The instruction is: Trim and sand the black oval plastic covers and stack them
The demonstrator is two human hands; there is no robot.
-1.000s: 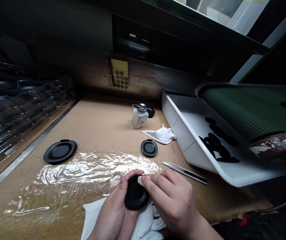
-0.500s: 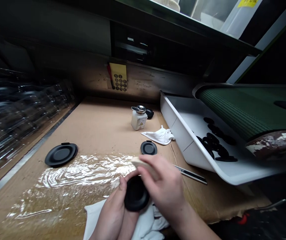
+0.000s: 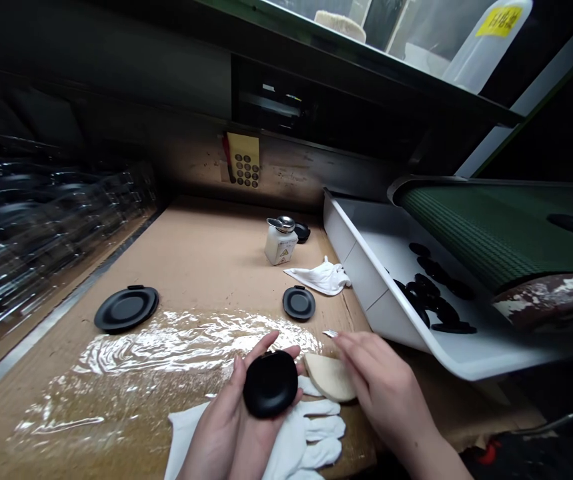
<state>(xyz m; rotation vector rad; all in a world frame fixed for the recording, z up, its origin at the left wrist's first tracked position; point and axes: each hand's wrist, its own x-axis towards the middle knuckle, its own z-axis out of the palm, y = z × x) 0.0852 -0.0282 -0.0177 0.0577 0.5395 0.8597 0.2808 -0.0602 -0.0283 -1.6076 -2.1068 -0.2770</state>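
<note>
Left hand (image 3: 219,427) cupped closed beneath a black rubber disc (image 3: 271,384); right hand (image 3: 383,380), fingers extended, just right of a pale foam pad (image 3: 329,377).

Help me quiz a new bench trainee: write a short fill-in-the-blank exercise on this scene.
The hand holding the round black rubber disc is the person's ____.
The white fabric below that disc has the shape of a ____.
A white angled tray on the right holds a pile of ____ discs.

Missing words: left; glove; black.
</note>
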